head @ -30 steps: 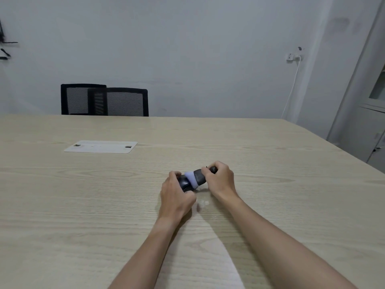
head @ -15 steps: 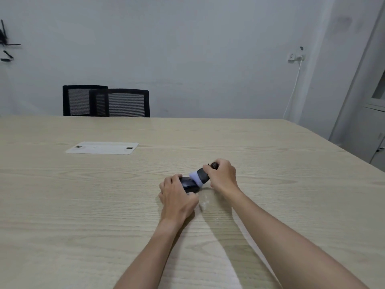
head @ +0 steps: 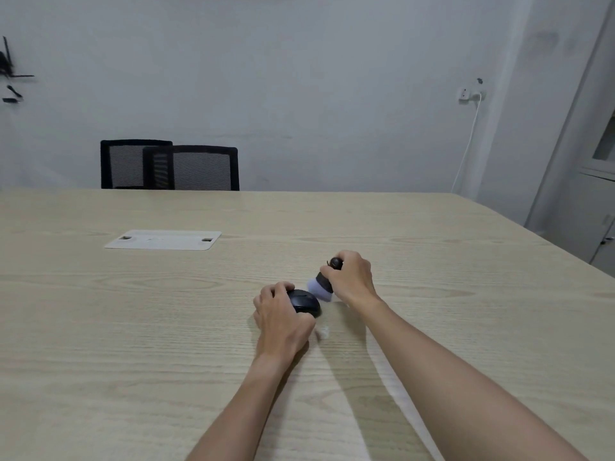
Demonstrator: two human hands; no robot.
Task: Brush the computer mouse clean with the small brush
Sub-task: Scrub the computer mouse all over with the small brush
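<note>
white plate (head: pixel 163 240): flat on the table (head: pixel 100 327), far to the left and beyond the left hand, well apart from the work.
left hand (head: pixel 279 316): fingers curled over the left side of the mouse, it holds the mouse down on the table.
mouse (head: pixel 305 302): black and small, it lies just in front of the left hand, between the two hands. i judge it light, with a hard and smooth shell, so it can slide under a stroke; best to take it by the sides, as the hand does here.
brush (head: pixel 322 286): short dark handle, pale lilac bristles tilted down toward the right side of the mouse. the bristles are blurred, so i cannot tell if they touch it. the bristles look soft and will bend easily; the handle is stiff.
right hand (head: pixel 350 277): fingers wrapped around the brush handle, just right of the mouse.
pale speck (head: pixel 323 332): on the table near the left hand's thumb; too small to tell what it is.
</note>
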